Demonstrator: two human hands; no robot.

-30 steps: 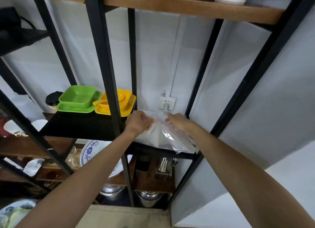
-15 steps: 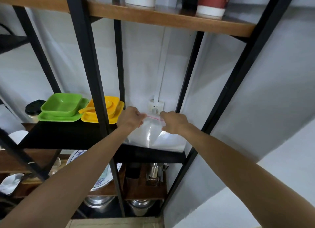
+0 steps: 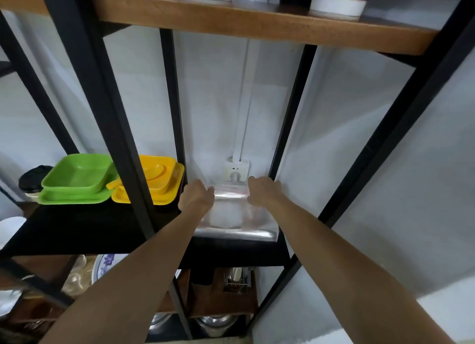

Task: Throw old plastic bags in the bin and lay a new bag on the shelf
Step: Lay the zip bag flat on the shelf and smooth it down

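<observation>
A clear bag [image 3: 236, 222] lies flat on the black shelf [image 3: 77, 230], at its right end, with its near edge just short of the shelf's front lip. The left hand [image 3: 196, 198] grips the bag's far left corner, fingers curled closed on the plastic. The right hand [image 3: 262, 190] pinches the far right corner the same way, so the bag's far edge is stretched between the two hands. Just behind the bag, on the wall, sits a white socket [image 3: 237, 171]; the far edge of the bag lies right below it.

To the left of the bag, on the same shelf, stands a yellow dish [image 3: 159, 179] on a yellow tray, and left of that a green dish [image 3: 77, 174] on a green tray. A black post [image 3: 102, 99] of the rack crosses in front of the yellow dish. Above the bag runs a wooden shelf [image 3: 231, 22] carrying cups. Below the bag's shelf, plates and metal pots show on lower levels.
</observation>
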